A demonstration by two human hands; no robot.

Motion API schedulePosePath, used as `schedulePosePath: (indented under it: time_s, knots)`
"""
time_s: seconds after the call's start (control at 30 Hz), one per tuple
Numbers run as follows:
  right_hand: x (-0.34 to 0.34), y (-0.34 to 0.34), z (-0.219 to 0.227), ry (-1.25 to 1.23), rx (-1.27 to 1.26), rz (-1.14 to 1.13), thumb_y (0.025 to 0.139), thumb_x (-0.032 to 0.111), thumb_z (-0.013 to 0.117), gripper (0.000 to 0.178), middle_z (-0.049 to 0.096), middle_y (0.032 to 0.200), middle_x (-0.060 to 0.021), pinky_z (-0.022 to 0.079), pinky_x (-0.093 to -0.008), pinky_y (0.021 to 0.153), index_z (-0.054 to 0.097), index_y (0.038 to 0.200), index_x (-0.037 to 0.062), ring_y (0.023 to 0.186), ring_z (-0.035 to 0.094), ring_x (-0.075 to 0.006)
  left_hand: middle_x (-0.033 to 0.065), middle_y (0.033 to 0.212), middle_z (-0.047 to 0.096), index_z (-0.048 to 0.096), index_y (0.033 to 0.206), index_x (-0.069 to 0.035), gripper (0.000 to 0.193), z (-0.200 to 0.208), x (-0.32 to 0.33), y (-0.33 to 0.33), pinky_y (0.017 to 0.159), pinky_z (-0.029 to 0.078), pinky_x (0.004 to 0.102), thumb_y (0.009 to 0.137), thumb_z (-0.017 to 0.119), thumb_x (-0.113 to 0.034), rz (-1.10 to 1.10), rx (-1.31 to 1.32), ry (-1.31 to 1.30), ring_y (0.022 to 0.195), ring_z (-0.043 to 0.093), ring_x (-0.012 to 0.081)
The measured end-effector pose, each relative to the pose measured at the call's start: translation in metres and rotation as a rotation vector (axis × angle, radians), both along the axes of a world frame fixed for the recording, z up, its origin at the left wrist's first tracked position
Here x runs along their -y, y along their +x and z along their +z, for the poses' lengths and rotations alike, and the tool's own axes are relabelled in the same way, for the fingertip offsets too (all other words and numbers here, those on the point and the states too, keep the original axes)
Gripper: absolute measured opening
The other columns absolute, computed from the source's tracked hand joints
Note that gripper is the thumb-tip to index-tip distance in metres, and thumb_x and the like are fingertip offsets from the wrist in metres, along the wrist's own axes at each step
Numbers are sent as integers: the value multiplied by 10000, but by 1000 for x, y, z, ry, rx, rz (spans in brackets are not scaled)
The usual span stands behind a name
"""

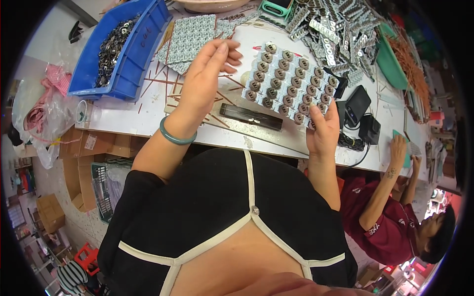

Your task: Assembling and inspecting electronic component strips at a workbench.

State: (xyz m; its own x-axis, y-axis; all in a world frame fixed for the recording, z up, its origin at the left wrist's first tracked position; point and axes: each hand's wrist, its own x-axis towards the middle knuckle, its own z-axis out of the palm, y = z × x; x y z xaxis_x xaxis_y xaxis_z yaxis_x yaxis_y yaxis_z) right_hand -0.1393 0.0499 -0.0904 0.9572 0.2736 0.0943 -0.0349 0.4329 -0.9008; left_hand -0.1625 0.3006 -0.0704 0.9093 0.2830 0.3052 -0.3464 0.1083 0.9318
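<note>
My right hand point(323, 129) grips the lower right corner of a pale flat panel point(274, 81) set with rows of round dark brown pieces. The thumb lies over its face, and the panel tilts above the table. To the left of it, my left hand point(212, 58) is raised with loosely bent fingers a little apart, and I see nothing in it. Beyond that hand lie flat grey-green panels point(192, 37) with a fine cut pattern. A long dark bar-shaped fixture point(251, 117) is on the board below the held panel.
A blue bin point(126, 74) of small dark metal parts stands left. Strips of metallic parts point(335, 32) are piled at the back, beside a green tray point(392, 56) of thin brown sticks. Black adapters point(369, 129) with cables lie right. A co-worker point(390, 212) in dark red works at the right.
</note>
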Motion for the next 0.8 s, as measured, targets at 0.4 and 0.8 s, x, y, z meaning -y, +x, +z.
schedulePosePath:
  time_s: [0.4, 0.8]
  knots:
    - [11, 5, -10, -68, -31, 188, 868, 112, 628, 486, 589, 1192, -120, 443, -324, 942, 441, 1293, -34, 1089, 571, -183, 20, 1082, 587, 523, 1177, -9, 325, -10, 30, -13, 880, 411, 235, 1008, 437, -273, -258, -80, -12, 986, 502, 71]
    - [-4, 8, -19, 245, 41, 232, 917, 397, 526, 608, 517, 1296, -128, 435, -379, 954, 379, 1349, -5, 1162, 521, -242, 71, 1061, 630, 512, 1153, -15, 272, -25, 30, -12, 767, 519, 278, 919, 587, -134, -350, -220, -433, 933, 620, 137]
